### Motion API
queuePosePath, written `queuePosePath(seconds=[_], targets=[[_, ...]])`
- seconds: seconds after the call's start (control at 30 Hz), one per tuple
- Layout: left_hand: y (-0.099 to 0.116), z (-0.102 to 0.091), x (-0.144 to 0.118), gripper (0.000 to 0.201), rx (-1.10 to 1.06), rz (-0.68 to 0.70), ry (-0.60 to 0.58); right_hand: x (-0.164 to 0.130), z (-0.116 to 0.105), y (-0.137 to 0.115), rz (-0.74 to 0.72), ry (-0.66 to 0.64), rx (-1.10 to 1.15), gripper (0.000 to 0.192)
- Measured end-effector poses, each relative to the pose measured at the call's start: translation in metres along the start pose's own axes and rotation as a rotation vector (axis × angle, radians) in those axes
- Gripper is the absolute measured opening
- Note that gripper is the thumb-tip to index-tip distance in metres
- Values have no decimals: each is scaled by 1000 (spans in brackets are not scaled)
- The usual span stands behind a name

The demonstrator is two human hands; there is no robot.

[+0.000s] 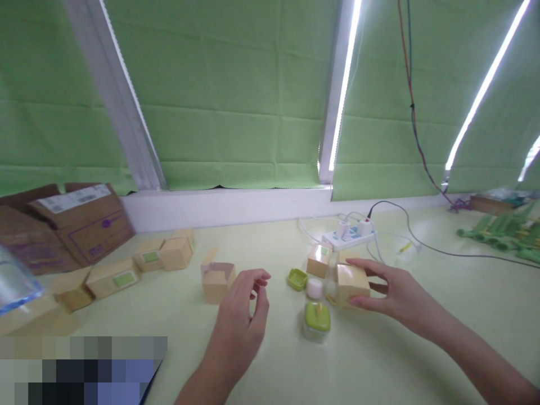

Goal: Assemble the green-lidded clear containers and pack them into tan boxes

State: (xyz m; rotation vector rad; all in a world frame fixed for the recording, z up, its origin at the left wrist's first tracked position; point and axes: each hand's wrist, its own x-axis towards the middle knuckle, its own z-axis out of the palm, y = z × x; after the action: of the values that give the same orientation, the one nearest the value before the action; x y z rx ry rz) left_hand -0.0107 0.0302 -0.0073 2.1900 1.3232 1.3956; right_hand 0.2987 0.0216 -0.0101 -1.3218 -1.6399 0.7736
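Note:
My right hand (388, 287) grips a small cardboard box (352, 283) by its sides, thumb near and fingers far. Close to that box, on its left, are a green square lid (297, 279), a round white piece (314, 288) and a small clear container with a green lid (316, 320). Another small box (319, 260) stands just behind them. Over the table my left hand (244, 309) hovers with fingers curled and slightly apart, nothing visible in them. Beside it stands a small box with raised flaps (218, 283), partly hidden by the hand.
Several small boxes (113, 278) line the left side before a large brown carton (67, 225). A power strip (348, 239) with plugs and cables lies at the back. Green tubular parts (502, 233) are piled far right. A pixelated dark area covers the lower left.

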Motion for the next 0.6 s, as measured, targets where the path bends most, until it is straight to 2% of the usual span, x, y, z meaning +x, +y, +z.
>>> queuePosePath(seconds=[0.2,0.3,0.47,0.6], targets=[[2,1,-2,15,33,34,-20,-15,-3,28,37,31,-46,54],[1,-3,3,17,59,54,-37,-15,-7,27,63,-6,-114,54],[5,-19,16,17,112,64,-36,-9,-23,14,160,-156,-296,58],[8,-35,13,16,141,89,-46,-7,-33,12,153,-207,-408,55]])
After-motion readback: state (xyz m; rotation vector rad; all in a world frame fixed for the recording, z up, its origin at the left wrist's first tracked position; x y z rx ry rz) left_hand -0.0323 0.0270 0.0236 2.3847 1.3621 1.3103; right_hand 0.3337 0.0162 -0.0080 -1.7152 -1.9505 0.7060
